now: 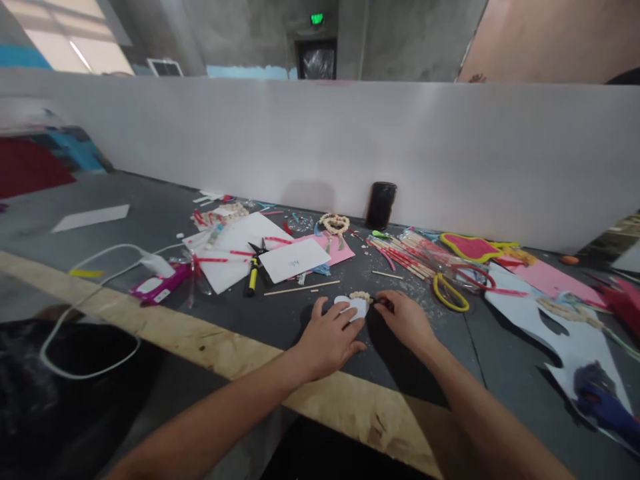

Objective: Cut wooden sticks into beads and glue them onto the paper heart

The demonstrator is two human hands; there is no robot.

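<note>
A small white paper piece (356,307), seemingly rounded like a heart, lies on the dark tabletop in front of me. Pale beads (360,295) form a curved row along its far edge. My left hand (333,337) rests over the paper with its fingers spread, pressing on it and covering part of it. At the paper's right side, my right hand (403,317) is closed in a pinch by the end of the beads. Something small and dark shows at its fingertips, too small to name.
Beyond my hands lie a white card (295,260), yellow-handled pliers (253,270) and thin wooden sticks (303,288). A phone (381,205) leans on the white partition (250,140). Yellow-handled scissors (451,293), cut paper (580,333) and a blue glue gun (603,400) are rightward; a purple box (163,283) is left.
</note>
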